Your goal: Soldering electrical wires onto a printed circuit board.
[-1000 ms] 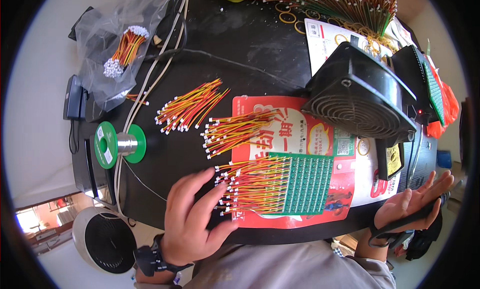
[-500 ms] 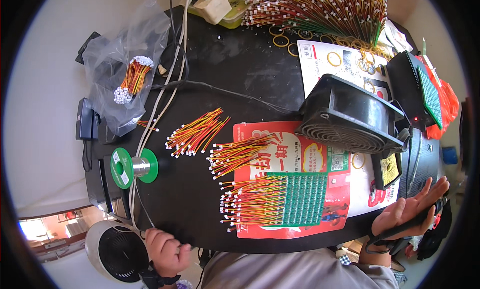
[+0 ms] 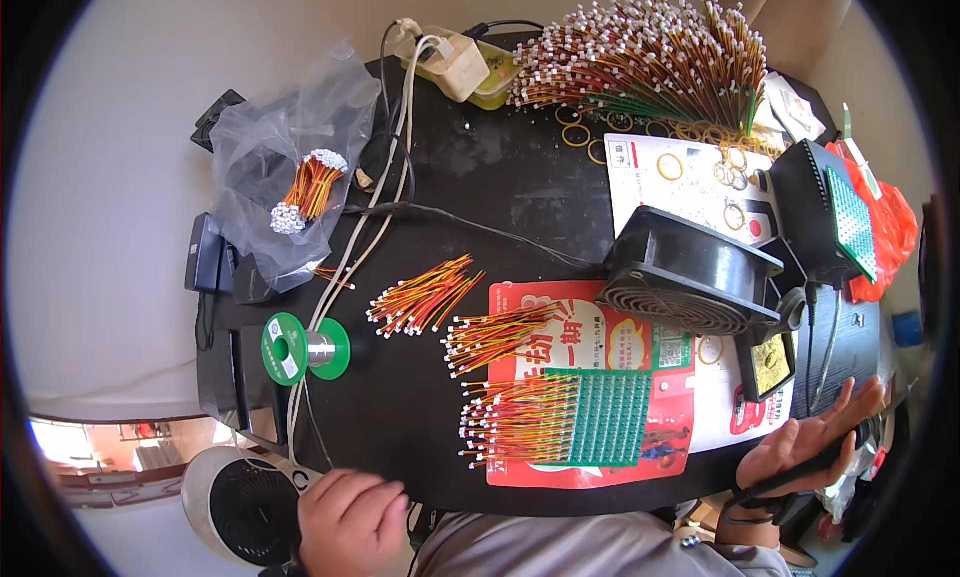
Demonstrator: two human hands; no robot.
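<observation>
Fingers (image 3: 345, 492) of the left hand (image 3: 352, 527) are curled in toward the palm at the lower edge of the frame, left of centre, and are slightly blurred. Compared with the view of one second ago, the hand is now withdrawn from the wires (image 3: 520, 427) and is placed below and left of them, where it is met by the thin strand (image 3: 317, 432) led down from the green solder spool (image 3: 320, 349). Whether the strand is pinched cannot be told, as the fingertips are hidden.

The green circuit board (image 3: 612, 417) is laid right of centre on a red printed sheet (image 3: 672, 467), touched by neither hand, with the wires stretched from its left part and their white connectors (image 3: 468, 417) pointed left. By this change, it is judged, the wires are left to lie unsupported and the left hand is freed for the strand. Two more bundles, a nearer bundle (image 3: 495, 342) and a farther bundle (image 3: 425, 299), are left untouched above on the worktop (image 3: 400, 417).

At the lower right, the right hand (image 3: 785, 457) is held palm up, as in the earlier views, with thumb and upper fingers spread; whether the dark band (image 3: 800, 477) across it is gripped cannot be told
</observation>
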